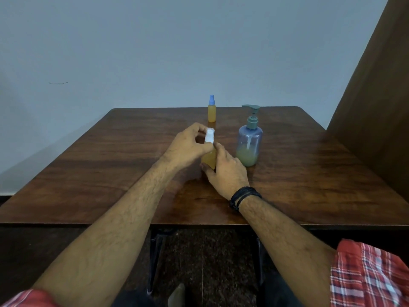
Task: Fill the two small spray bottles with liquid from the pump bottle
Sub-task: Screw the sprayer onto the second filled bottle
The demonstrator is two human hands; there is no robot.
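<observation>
A small spray bottle with a white top (209, 159) stands at the middle of the wooden table (88, 173), full of amber liquid. My right hand (225, 171) grips its body from the right. My left hand (188, 147) pinches the white spray head (209, 135) on its neck. A second small spray bottle with a blue top (211, 111) stands upright further back, also holding amber liquid. The pump bottle (249, 140), translucent blue with a grey-green pump, stands just right of my hands with a little pale liquid at its bottom.
A plain wall rises behind the table's far edge. A dark brown panel (376, 107) stands along the right side. A wet-looking sheen lies on the tabletop (192, 189) in front of my hands. Below the near edge are table legs and a dark floor.
</observation>
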